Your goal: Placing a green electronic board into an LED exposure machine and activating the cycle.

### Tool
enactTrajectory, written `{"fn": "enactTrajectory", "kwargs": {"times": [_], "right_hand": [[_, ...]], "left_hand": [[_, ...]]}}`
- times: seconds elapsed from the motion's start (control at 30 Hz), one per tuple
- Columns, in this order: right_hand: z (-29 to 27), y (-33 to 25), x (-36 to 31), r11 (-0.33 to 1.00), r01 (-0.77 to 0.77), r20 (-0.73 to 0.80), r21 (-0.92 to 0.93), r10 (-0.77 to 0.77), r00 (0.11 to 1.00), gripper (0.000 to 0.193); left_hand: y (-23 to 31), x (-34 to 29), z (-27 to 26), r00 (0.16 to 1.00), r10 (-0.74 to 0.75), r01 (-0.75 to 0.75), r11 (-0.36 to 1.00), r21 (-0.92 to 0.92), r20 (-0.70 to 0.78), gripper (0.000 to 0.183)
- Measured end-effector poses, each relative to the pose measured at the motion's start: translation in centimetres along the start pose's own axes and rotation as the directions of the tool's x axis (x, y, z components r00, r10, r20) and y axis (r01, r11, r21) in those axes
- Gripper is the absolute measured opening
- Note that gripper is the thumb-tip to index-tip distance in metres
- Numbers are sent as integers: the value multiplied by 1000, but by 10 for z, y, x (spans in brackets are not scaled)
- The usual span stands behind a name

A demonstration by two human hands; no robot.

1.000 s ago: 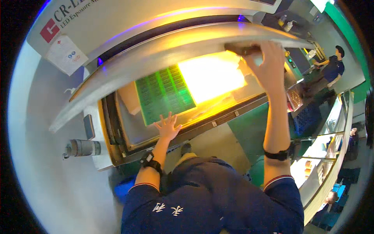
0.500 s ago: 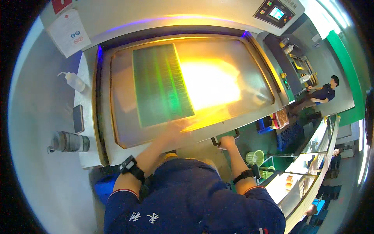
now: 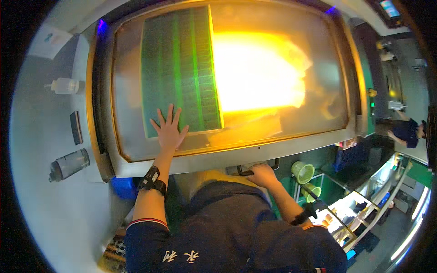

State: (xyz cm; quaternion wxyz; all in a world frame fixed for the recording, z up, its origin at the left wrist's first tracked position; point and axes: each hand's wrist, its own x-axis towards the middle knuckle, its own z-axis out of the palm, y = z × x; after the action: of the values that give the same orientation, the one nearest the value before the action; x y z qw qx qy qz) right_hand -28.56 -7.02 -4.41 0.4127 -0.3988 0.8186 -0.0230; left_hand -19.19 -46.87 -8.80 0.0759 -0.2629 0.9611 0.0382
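Observation:
My left hand (image 3: 169, 131) lies flat with its fingers spread on the near left part of a dark green rectangular panel (image 3: 182, 68). Bright green streaks run along that panel. It rests on the left half of a wide, metal-framed bed (image 3: 205, 157) with rounded corners. A black U-shaped handle (image 3: 276, 163) sticks out from the bed's front edge. My right hand (image 3: 263, 175) is closed around it. To the right of the panel, a glaring yellow-white light washes out the bed's surface.
Left of the bed are a white squeeze bottle (image 3: 66, 86), a phone (image 3: 75, 128) and a grey bottle (image 3: 69, 165). Pale green baskets (image 3: 303, 172) stand below right, near a lit rack (image 3: 346, 214). Another person (image 3: 406, 132) is at the far right.
My left hand has moved left and up onto the panel, from a blur near its front edge. My right hand still holds the handle. The whole view has shifted and turned.

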Motion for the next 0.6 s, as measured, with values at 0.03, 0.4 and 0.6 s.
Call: {"fn": "enactTrajectory", "kwargs": {"times": [0.03, 0.4, 0.6], "right_hand": [[-5, 5, -6, 999, 16, 25, 39, -17, 1000, 41], [58, 188, 37, 993, 115, -505, 23, -88, 858, 29], [70, 219, 116, 994, -113, -418, 2, 103, 903, 27]], "left_hand": [[-3, 0, 4, 999, -2, 1, 999, 32, 37, 74], [-3, 9, 10, 997, -41, 40, 999, 20, 69, 80], [8, 27, -13, 895, -143, 128, 990, 65, 422, 98]]}}
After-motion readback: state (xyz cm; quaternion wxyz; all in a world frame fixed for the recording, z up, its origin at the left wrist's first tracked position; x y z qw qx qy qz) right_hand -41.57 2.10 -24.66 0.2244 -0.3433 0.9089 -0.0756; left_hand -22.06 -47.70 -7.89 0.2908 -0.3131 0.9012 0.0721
